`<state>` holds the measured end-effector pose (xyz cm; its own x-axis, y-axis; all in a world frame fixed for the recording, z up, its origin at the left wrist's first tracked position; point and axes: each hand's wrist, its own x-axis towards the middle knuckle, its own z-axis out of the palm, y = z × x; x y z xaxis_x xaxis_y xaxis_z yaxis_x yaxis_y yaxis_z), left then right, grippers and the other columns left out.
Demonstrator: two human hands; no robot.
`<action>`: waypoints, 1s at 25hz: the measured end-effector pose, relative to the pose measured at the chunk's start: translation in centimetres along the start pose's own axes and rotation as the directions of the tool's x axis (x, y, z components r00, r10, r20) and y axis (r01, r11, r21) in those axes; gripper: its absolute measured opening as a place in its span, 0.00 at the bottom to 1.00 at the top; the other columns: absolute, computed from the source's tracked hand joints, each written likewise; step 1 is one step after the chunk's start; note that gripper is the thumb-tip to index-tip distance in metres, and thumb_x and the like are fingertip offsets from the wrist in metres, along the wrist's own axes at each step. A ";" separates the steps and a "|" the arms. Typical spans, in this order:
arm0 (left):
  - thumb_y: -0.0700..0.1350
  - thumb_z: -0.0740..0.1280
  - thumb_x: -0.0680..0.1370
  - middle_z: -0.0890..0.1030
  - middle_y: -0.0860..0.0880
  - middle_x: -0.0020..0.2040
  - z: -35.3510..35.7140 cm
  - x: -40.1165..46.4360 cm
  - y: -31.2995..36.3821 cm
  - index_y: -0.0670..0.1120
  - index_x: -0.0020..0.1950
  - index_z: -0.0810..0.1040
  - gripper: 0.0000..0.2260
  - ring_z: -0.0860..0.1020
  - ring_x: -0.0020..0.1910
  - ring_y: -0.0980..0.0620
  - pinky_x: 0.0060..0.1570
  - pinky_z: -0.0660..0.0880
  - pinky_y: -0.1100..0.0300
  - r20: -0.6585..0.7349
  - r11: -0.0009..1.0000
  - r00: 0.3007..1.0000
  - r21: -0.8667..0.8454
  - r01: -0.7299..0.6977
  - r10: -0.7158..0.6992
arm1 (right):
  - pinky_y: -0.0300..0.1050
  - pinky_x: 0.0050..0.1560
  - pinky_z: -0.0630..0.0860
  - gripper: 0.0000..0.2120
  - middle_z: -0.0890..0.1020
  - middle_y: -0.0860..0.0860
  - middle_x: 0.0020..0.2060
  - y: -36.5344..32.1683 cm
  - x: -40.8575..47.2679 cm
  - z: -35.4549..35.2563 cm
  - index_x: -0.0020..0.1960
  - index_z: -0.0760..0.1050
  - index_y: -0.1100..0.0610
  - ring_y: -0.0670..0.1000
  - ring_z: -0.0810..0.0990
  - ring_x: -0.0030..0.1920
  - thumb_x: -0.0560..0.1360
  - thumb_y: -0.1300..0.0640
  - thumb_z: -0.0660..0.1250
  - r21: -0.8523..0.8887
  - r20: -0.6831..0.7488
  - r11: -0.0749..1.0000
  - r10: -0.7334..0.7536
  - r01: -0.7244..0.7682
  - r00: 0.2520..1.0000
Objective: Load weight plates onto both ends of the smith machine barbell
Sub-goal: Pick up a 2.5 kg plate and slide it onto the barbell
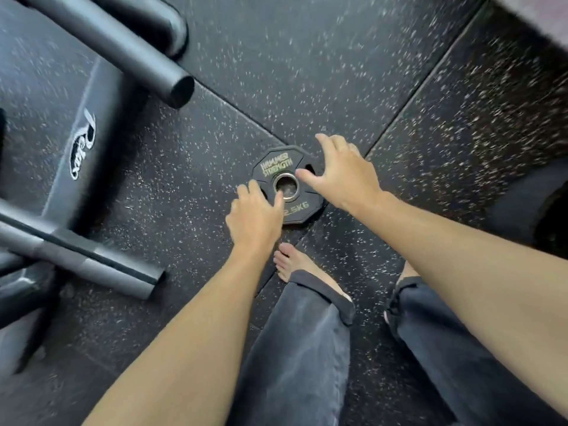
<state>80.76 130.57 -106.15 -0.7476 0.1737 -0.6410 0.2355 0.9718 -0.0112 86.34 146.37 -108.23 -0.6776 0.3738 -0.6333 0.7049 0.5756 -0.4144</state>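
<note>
— Flat on the speckled rubber floor (307, 72): one small black weight plate (278, 167), many-sided, lettered "HAMMER STRENGTH" on top and "2.5KG" along the near edge. Not on any bar.

— Anything inside it?

— Only a steel-ringed centre hole (286, 187), with floor showing through. Two grip slots cut into the face, partly covered by fingers.

— And the left hand (253, 219)?

— Over the plate's near-left edge, fingers loosely spread, thumb stretched toward the rim of the hole. Nothing clasped. Touching or just above: cannot tell.

— The right hand (344, 176)?

— At the plate's far-right edge, fingers splayed wide, thumb pointing in toward the hole. Likewise holding nothing; contact unclear.

— Around it?

— Left of the plate, well apart, a dark machine frame (83, 142) with white script lettering. Above that, a thick grey tube (129, 53) ending in an open end. Lower left, a slimmer grey bar (92, 265) with its end toward the plate. Below the hands, a bare foot (292, 262) under a rolled dark trouser cuff (322, 296); a second leg just to the right. Edges of the view blurred.
</note>
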 end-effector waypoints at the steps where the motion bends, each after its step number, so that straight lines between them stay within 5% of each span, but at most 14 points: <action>1: 0.60 0.59 0.81 0.71 0.41 0.67 1.4 1.3 0.1 0.42 0.73 0.66 0.27 0.77 0.60 0.36 0.52 0.73 0.45 -0.008 1.000 1.000 -0.016 0.017 -0.017 | 0.58 0.61 0.73 0.41 0.65 0.55 0.75 0.3 1.0 1.9 0.80 0.54 0.54 0.60 0.64 0.73 0.77 0.34 0.62 0.001 -0.001 1.000 0.014 -0.014 1.000; 9: 0.58 0.71 0.75 0.61 0.40 0.74 8.9 8.2 1.6 0.44 0.80 0.52 0.42 0.69 0.67 0.35 0.56 0.74 0.44 -0.054 0.978 0.978 -0.065 0.199 -0.203 | 0.60 0.60 0.76 0.50 0.59 0.60 0.74 2.1 6.0 10.2 0.80 0.50 0.58 0.62 0.64 0.71 0.72 0.37 0.72 -0.118 0.031 0.990 0.086 -0.081 0.996; 12: 0.59 0.76 0.71 0.62 0.39 0.72 9.9 9.2 1.5 0.46 0.80 0.49 0.49 0.66 0.68 0.36 0.55 0.76 0.43 -0.089 0.968 0.964 -0.029 0.250 -0.252 | 0.56 0.52 0.77 0.48 0.64 0.61 0.69 2.5 6.2 11.4 0.78 0.53 0.61 0.63 0.71 0.64 0.72 0.36 0.72 -0.185 -0.039 0.982 0.040 -0.046 0.998; 15: 0.55 0.80 0.68 0.62 0.40 0.71 9.7 10.6 0.8 0.44 0.78 0.54 0.49 0.69 0.67 0.34 0.56 0.75 0.42 -0.016 0.933 0.945 -0.168 0.319 -0.326 | 0.49 0.43 0.72 0.43 0.68 0.60 0.63 2.0 7.0 11.6 0.74 0.56 0.62 0.61 0.76 0.57 0.72 0.39 0.73 -0.187 -0.072 0.981 0.028 -0.041 0.997; 18: 0.48 0.80 0.69 0.64 0.39 0.67 8.6 10.6 0.6 0.43 0.69 0.63 0.36 0.75 0.61 0.32 0.56 0.75 0.45 0.015 0.933 0.961 -0.238 0.270 -0.275 | 0.48 0.42 0.69 0.37 0.71 0.60 0.59 1.6 6.8 11.1 0.68 0.61 0.61 0.62 0.78 0.54 0.70 0.45 0.75 -0.110 -0.093 0.989 0.086 -0.096 0.992; 25: 0.53 0.79 0.69 0.77 0.41 0.60 0.0 3.2 6.4 0.46 0.68 0.66 0.34 0.76 0.60 0.36 0.53 0.73 0.46 -0.163 0.988 0.984 -0.147 0.052 -0.076 | 0.49 0.45 0.68 0.37 0.71 0.61 0.58 2.2 -0.4 0.8 0.68 0.60 0.60 0.64 0.78 0.54 0.71 0.43 0.74 0.012 -0.209 0.982 0.188 -0.190 0.960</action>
<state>79.89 137.31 -108.29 -0.8544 0.1227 -0.5050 0.1020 0.9924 0.0686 88.34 146.95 -109.40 -0.5614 0.6188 -0.5495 0.8232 0.4853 -0.2946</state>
